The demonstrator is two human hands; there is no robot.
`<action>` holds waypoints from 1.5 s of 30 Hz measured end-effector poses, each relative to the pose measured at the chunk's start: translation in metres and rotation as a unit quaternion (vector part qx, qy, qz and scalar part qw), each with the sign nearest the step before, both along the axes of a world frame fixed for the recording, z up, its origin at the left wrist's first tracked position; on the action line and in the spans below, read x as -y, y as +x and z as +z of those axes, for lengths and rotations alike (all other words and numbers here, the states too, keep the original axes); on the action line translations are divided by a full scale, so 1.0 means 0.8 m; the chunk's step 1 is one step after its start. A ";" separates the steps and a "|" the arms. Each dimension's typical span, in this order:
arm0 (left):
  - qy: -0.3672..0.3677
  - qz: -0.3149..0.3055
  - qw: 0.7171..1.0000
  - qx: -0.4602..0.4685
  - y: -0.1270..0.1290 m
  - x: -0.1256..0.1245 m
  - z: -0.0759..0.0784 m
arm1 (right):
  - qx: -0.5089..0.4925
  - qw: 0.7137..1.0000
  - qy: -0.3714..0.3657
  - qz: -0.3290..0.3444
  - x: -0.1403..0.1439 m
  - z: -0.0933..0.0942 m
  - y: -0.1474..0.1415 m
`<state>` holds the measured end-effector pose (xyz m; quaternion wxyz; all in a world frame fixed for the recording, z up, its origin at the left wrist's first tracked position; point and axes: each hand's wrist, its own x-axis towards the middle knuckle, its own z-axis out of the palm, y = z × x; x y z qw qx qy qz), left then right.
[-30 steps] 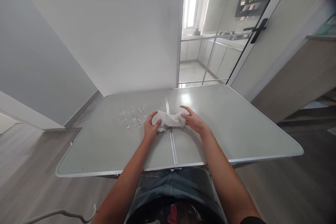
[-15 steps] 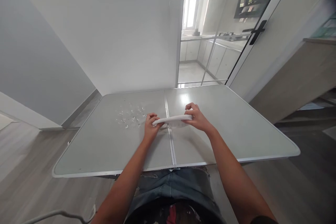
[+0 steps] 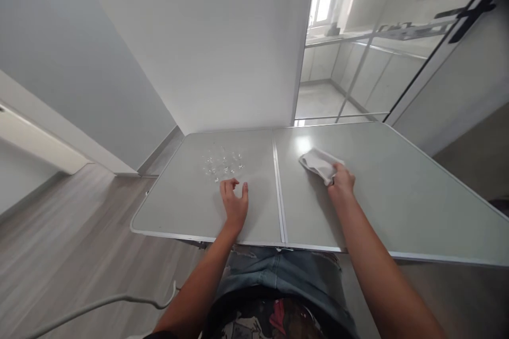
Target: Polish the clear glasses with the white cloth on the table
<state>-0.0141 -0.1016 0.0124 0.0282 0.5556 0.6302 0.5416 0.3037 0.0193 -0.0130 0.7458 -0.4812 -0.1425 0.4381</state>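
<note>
My right hand (image 3: pixel 342 180) grips one end of a white cloth (image 3: pixel 318 163), which slants away to the upper left above the right half of the table (image 3: pixel 382 206). The cloth is limp and folded, and I cannot tell whether it is a flat piece or a small bag. My left hand (image 3: pixel 235 198) holds nothing. Its fingers are curved, with the thumb apart from them, over the left half of the table. Just beyond its fingertips lies a cluster of several small clear, shiny pieces (image 3: pixel 225 164), too small to make out exactly.
A metal-edged seam (image 3: pixel 279 196) runs across the tabletop between its halves. A white wall (image 3: pixel 222 63) rises behind the table, with a glass door (image 3: pixel 350 74) to the right. On the floor at lower left lies a pale cable or hose (image 3: pixel 119 298).
My left hand has let go of the white cloth and moved left towards the clear pieces. The right hand has carried the cloth to the right. The view has shifted left.
</note>
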 end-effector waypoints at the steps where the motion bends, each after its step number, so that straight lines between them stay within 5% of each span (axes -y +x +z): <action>1: -0.010 0.037 0.999 0.014 -0.010 0.000 -0.004 | 0.001 1.000 -0.006 -0.025 -0.001 -0.003 -0.001; 7: -0.079 0.051 0.992 0.079 -0.049 -0.037 -0.012 | -0.005 0.996 -0.018 0.085 0.015 0.020 -0.035; 15: -0.042 -0.063 0.996 0.038 -0.016 -0.073 0.009 | 0.078 0.973 0.059 0.209 0.041 0.052 -0.064; 18: -0.063 -0.164 0.982 -0.075 0.010 -0.076 0.005 | 0.238 0.930 0.130 0.248 0.055 0.055 -0.073; 23: -0.038 -0.212 0.965 -0.152 0.031 -0.083 -0.008 | 0.440 0.798 0.209 0.356 0.070 0.051 -0.085; 29: -0.048 -0.297 0.933 -0.195 0.023 -0.079 -0.008 | 0.369 0.770 0.187 0.487 0.063 0.048 -0.088; 33: -0.042 -0.262 0.941 -0.212 0.021 -0.078 -0.010 | 0.393 0.766 0.221 0.457 0.064 0.047 -0.087; 41: -0.041 -0.244 0.954 -0.171 0.019 -0.072 -0.011 | 0.571 0.642 0.293 0.420 0.067 0.045 -0.078; 45: -0.054 -0.261 0.951 -0.154 0.019 -0.072 -0.009 | 0.500 0.684 0.280 0.452 0.066 0.047 -0.082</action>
